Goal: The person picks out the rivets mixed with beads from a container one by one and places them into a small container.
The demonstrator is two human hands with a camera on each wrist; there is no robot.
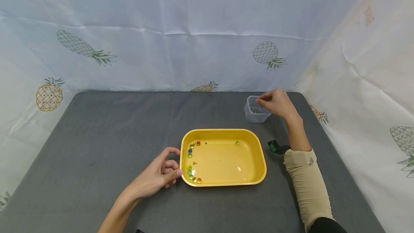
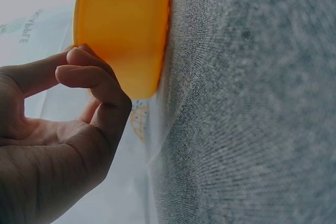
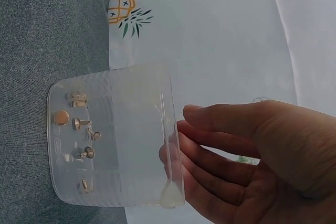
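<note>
My left hand holds the left rim of a yellow tray, its fingers bent and fingertips at the edge in the left wrist view. Inside the tray, mostly along its left side, lie several coloured glass beads and a few small metal pieces. Farther back on the right, my right hand is over the rim of a small clear plastic box. Several metal rivets rest on that box's bottom. The right thumb and fingers are loosely bent, and nothing shows between them.
A grey cloth covers the table. Right of the tray lies a black and green strap, close to the right forearm. A white pineapple-print curtain hangs at the table's back and right sides.
</note>
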